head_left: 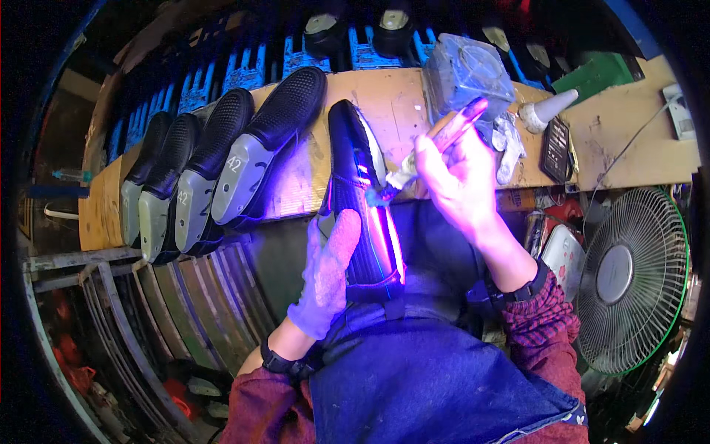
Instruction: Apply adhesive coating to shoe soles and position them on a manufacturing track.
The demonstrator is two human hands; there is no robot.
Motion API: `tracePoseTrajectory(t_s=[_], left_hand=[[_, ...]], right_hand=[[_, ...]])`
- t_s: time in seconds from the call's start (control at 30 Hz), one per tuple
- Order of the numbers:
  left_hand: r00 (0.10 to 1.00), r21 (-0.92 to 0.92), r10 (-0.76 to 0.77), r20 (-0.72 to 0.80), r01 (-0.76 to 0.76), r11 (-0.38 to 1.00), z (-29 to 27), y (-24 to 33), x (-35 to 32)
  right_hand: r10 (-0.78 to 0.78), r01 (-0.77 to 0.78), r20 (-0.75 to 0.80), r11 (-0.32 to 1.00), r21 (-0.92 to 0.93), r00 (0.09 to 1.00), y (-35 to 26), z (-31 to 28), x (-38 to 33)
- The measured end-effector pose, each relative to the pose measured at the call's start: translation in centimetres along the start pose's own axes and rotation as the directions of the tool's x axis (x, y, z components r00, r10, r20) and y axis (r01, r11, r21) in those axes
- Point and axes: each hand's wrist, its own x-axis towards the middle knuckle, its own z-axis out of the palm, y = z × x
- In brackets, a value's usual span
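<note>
My left hand (330, 259), in a light knitted glove, grips a black shoe (359, 244) by its side over my lap. The shoe's toe end points toward me or away; I cannot tell which. Purple-pink light glares along its right edge. In my bare right hand (466, 181) is a brush (457, 127), its wooden handle dark at the tip and slanting up to the right. The brush's pale, bluish-stained head reaches down to the shoe's right side and appears to touch it.
Several black shoes on grey lasts (248, 170) lean along the cardboard-covered bench (392, 96) at left. A cloudy plastic tub (470, 70), a grey cone (551, 107) and a dark phone-like device (555, 150) stand at right. A fan (629, 277) is beside my right arm; a metal rack (159, 303) stands lower left.
</note>
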Motion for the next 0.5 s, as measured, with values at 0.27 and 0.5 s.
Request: tracePoseTrajectory(t_s=[0.27, 0.5], left_hand=[[0.943, 0.035, 0.073, 0.326, -0.089, 0.995, 0.9, 0.8, -0.2], [0.887, -0.373, -0.100, 0.451, 0.289, 0.882, 1.1, 1.0, -0.1]], right_hand=[[-0.107, 0.133, 0.154, 0.977, -0.168, 0.982, -3.0, -1.9, -2.7], [-0.370, 0.410, 0.469, 0.912, 0.019, 0.802, -6.9, -3.5, -1.2]])
